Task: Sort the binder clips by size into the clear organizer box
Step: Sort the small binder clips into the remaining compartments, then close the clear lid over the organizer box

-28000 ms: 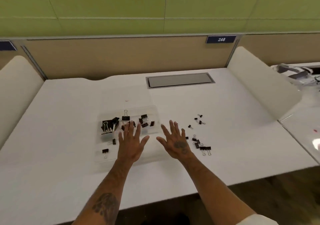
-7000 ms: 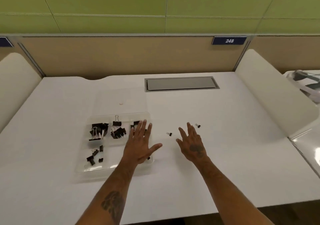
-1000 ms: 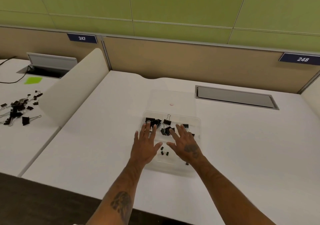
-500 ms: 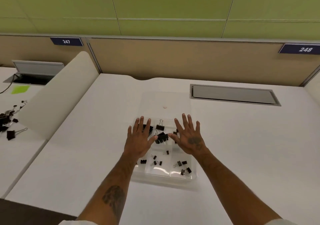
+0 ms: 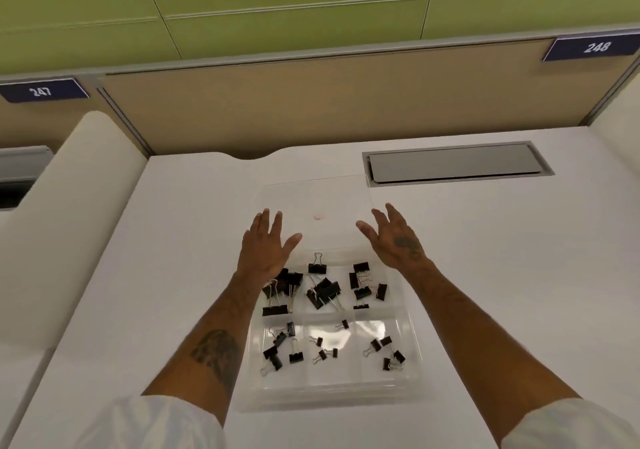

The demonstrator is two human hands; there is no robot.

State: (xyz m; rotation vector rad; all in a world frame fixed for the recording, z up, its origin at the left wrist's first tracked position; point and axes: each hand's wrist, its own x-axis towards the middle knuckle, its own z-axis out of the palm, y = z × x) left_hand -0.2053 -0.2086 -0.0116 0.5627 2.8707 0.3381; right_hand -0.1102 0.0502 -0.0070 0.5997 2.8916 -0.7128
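Observation:
The clear organizer box (image 5: 412, 327) lies open on the white desk, its clear lid (image 5: 317, 199) flat behind it. Large black binder clips (image 5: 323, 291) fill the three far compartments. Small black clips (image 5: 389, 353) sit in the three near compartments. My left hand (image 5: 265, 244) hovers with fingers spread at the lid's left edge, over the box's far left corner. My right hand (image 5: 393, 232) is spread at the lid's right edge. Neither hand holds anything, and I cannot tell whether they touch the lid.
A grey cable hatch (image 5: 453, 163) is set into the desk at the back right. A white curved divider (image 5: 72, 192) bounds the desk on the left. A tan partition (image 5: 311, 95) with number plates 247 and 248 closes the back.
Both hands have moved forward from above the compartments to the two sides of the lid and spread further apart. The view has tilted down and closer over the box.

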